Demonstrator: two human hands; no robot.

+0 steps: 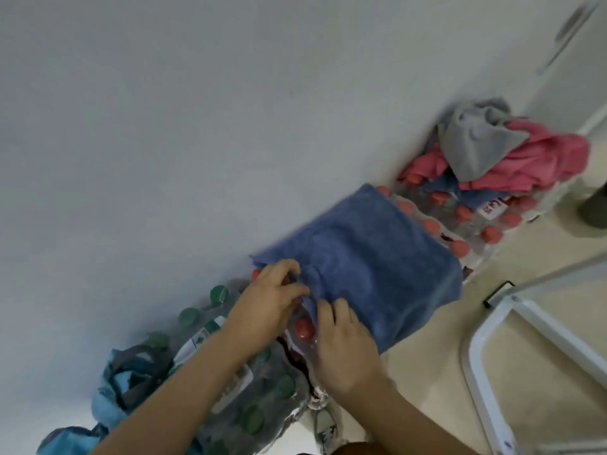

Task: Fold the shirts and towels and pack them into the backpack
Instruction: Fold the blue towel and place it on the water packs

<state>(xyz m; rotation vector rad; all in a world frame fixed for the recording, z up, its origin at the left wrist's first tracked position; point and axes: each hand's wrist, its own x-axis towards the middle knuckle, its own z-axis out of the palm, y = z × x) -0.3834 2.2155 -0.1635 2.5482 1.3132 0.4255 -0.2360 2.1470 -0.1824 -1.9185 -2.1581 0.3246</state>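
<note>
Hands (269,303), two, one blue towel (364,257)

White label (491,208) on shrink-wrapped pack of red-capped bottles (486,221) carried red handwritten marks; characters were too blurred to read. Label (200,339) on green-capped bottle pack (249,399) showed white panel with small green emblem; any wording was illegible. Second pale label patch (236,385) on same pack's wrap was hidden partly behind forearm, no letters could be made out. No brand, number or sign was readable anywhere else in view.
</note>
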